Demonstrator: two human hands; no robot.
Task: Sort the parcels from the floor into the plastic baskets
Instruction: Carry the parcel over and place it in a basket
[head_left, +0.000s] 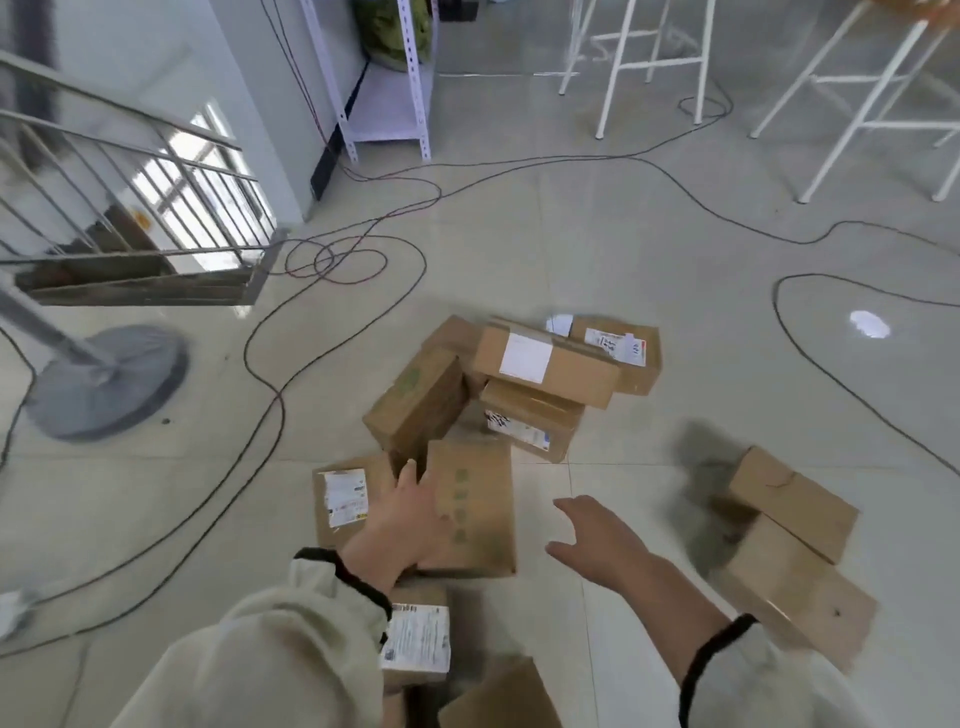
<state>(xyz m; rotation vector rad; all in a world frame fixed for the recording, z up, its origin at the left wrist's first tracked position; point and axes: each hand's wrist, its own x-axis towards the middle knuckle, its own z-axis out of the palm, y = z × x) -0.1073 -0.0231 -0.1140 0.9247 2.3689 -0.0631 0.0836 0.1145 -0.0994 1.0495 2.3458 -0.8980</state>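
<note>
— Since no baskets show anywhere, we begin with the tiled floor (649, 249), where every parcel lies. Where are we in the job?
— At the picking-up, we'd say. The main heap of parcels (524, 379) sits mid-floor, two more parcels (795, 540) lie off to our right, and cables (281, 402) loop around them.
— And the one we're after?
— The flat parcel (478, 509) with faded green marks, at the heap's near edge, partly over a labelled parcel (343, 499). Our left hand (410, 519) lies on its left side, fingers stretched, not yet curled round it.
— The right hand (587, 535)?
— Spread and holding nothing, above bare tile just right of that parcel.
— So next?
— We judge the right hand must reach the parcel's right edge, so both can clamp and lift it. Then we must turn to find the baskets, minding the cables underfoot.
</note>
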